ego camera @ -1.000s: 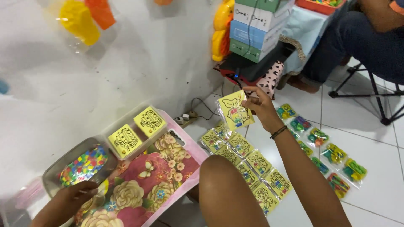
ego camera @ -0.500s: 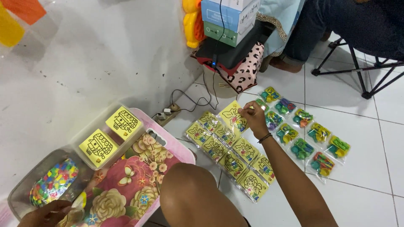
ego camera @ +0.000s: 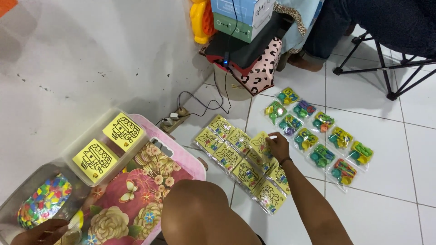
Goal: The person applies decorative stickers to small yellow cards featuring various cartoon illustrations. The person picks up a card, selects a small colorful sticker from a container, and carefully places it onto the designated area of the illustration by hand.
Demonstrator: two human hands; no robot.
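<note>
On the white tiled floor (ego camera: 377, 213), a yellow picture packet (ego camera: 260, 144) lies under the right hand (ego camera: 278, 146), whose fingers pinch its upper edge among the yellow packet rows (ego camera: 227, 156). Far off, the left hand (ego camera: 43, 232) rests beside a bead bag (ego camera: 44, 206), its grasp unclear.

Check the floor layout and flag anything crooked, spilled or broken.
Nothing spilled or visibly damaged. The yellow picture packets lie in overlapping slanted rows on the tiles; the one under the right hand sits slightly askew across its neighbours. The toy packets lie in tidy rows. The left hand rests by the tray of coloured beads.
</note>
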